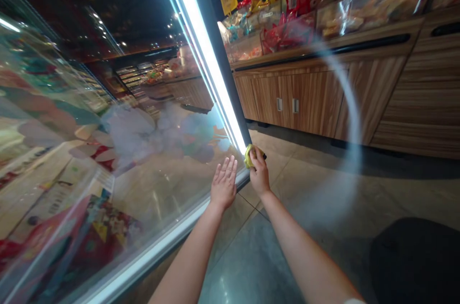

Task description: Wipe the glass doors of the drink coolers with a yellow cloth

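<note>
Cloth [247, 157], yellow and bunched, is gripped in my right hand [259, 174] at the lower end of the lit strip [212, 55], where the strip comes down to the rail [143, 262] along the bottom of the glass [161, 184]. My fingers close around it there; a small dark bit shows past them, too unclear to name. My left hand [224, 183] holds nothing: it is flat, fingers straight, just beside the right and over the glass near that corner, though I cannot tell whether the palm presses on it. I take the step in hand to be wiping at this corner of the frame. As I judge it, the next move calls for a firm grip on the cloth, even pressure along the edge, and the left hand steadying the glass. Beyond the corner lie the tiled floor [230, 251] and the wooden cabinets [309, 98].
</note>
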A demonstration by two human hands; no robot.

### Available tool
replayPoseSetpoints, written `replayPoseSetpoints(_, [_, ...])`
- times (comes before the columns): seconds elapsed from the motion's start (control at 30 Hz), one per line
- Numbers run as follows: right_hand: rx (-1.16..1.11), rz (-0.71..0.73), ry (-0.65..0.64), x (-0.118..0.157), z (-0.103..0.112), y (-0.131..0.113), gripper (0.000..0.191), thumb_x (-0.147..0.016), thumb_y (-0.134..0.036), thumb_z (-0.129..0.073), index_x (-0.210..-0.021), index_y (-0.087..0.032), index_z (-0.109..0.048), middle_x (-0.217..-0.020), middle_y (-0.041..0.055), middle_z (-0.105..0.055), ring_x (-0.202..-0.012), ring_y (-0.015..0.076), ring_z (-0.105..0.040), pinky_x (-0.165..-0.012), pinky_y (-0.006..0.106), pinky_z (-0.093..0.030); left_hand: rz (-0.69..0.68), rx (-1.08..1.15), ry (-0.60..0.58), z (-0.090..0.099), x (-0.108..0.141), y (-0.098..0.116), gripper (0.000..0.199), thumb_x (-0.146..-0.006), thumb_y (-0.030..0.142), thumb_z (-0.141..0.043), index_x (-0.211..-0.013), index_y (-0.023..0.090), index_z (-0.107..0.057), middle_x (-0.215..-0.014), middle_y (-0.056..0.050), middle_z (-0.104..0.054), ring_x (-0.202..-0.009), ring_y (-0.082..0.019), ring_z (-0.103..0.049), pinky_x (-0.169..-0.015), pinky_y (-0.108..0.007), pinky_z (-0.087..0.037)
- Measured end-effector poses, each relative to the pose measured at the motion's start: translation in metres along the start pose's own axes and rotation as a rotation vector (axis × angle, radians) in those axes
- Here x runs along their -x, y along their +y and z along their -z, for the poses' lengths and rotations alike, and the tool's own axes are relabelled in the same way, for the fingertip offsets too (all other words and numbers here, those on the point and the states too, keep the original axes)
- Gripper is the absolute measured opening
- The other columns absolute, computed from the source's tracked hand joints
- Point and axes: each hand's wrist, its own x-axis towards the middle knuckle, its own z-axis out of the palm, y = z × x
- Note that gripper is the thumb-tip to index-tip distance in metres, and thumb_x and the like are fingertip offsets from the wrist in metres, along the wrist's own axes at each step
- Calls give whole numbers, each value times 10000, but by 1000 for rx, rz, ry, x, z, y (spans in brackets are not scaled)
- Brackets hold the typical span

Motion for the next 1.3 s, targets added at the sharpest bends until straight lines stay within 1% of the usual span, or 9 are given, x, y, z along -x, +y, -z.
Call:
replayPoseSetpoints(0.1, [27, 31, 1, -7, -3, -6, 723, -842, 17, -424, -1494, -270, -548, -1647, 58, -403, -1512, 205, -392, -1243, 398, -349, -4, 7, -4, -2, 6, -1, 836, -856, 183, -525, -1636, 122, -229, -1712, -83, -215, -1601, -230, -137, -1304, -439, -192])
replayPoseSetpoints(0.27, [184, -114, -47, 38, 3, 4, 750, -762, 50, -411, -1425, -231, -624, -1591, 103, -478, -1463, 244, -455, -1200, 429, -396, -3, 16, -3, -4, 23, -5, 838, -863, 213, -546, -1635, 126, -234, -1709, -87, -221, -1599, -234, -147, -1302, -439, -208])
replayPoseSetpoints(0.4, [246, -118, 14, 35, 6, -20, 685, -771, -8, -487, -1395, -240, -652, -1492, 130, -561, -1365, 308, -522, -1173, 521, -406, 14, 12, 2, -4, 45, -10, 823, -868, 215, -539, -1633, 130, -247, -1701, -93, -246, -1596, -235, -164, -1293, -437, -235])
replayPoseSetpoints(0.57, [158, 88, -104, 18, -15, -60, 686, -823, -40, -514, -1453, -302, -591, -1509, 95, -513, -1394, 279, -477, -1210, 496, -372, 7, -11, 15, 4, 70, -19, 801, -881, 177, -485, -1639, 140, -232, -1687, -83, -291, -1590, -207, -188, -1288, -411, -256])
replayPoseSetpoints(0.77, [113, -59, -97, 53, -32, -58, 639, -808, -35, -477, -1405, -214, -617, -1418, 149, -529, -1333, 270, -524, -1169, 459, -429, 37, -12, 29, 13, 101, -31, 814, -876, 195, -503, -1639, 127, -229, -1695, -78, -271, -1593, -210, -176, -1292, -399, -245])
replayPoseSetpoints(0.93, [39, -58, -61, 36, -33, -65, 612, -810, -41, -472, -1376, -229, -608, -1435, 126, -503, -1357, 243, -497, -1180, 412, -398, 69, -9, 50, 18, 125, -40, 791, -890, 191, -488, -1639, 148, -237, -1692, -76, -280, -1586, -221, -201, -1287, -412, -251])
replayPoseSetpoints(1.07, [40, -175, 30, 31, -40, -68, 563, -776, -67, -512, -1313, -220, -585, -1319, 133, -510, -1280, 277, -514, -1138, 474, -410, 113, -10, 58, 25, 147, -52, 768, -901, 195, -489, -1633, 153, -261, -1690, -73, -283, -1582, -229, -218, -1285, -416, -257])
replayPoseSetpoints(1.17, [67, -225, 30, 51, -54, -77, 552, -724, -80, -546, -1264, -189, -577, -1217, 140, -508, -1187, 303, -533, -1088, 506, -436, 144, -20, 60, 29, 166, -61, 762, -909, 197, -485, -1635, 158, -257, -1687, -79, -289, -1586, -232, -201, -1288, -435, -246])
replayPoseSetpoints(1.3, [79, -170, -76, 80, -75, -103, 476, -669, -69, -581, -1120, -209, -637, -1145, 110, -548, -1120, 279, -557, -1046, 442, -478, 188, -17, 67, 28, 190, -68, 778, -905, 204, -496, -1640, 168, -244, -1679, -96, -303, -1586, -258, -193, -1285, -483, -241])
